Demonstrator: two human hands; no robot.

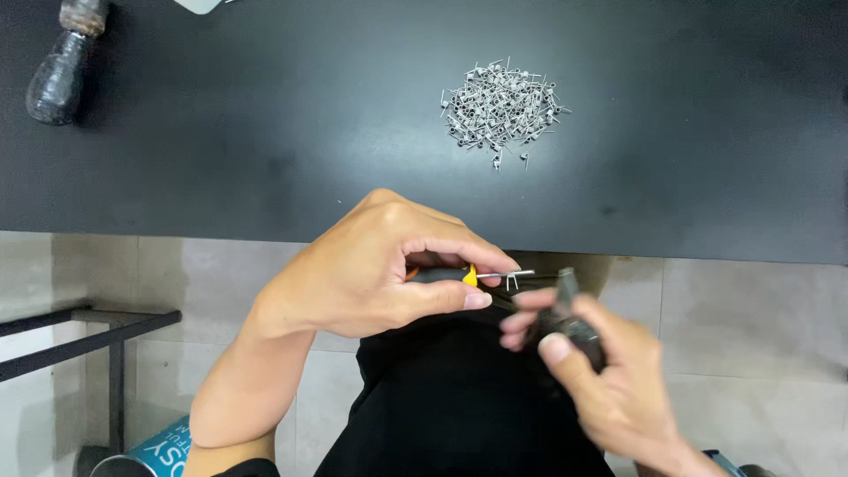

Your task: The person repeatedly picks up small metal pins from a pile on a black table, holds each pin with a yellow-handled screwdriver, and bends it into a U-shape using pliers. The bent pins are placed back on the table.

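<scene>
A workshop: black workbench bearing a heap of small wire coils

A black counter spans the upper part of the view. Toward its right half lies a heap of small grey wire coils with straight legs, a few strays just off the heap on the side toward the near edge. At the far left corner rests a dark bulbous handle, tilted. Below the near edge, pale grey floor tiles show, with a black metal frame at left and a teal can beside it.
</scene>
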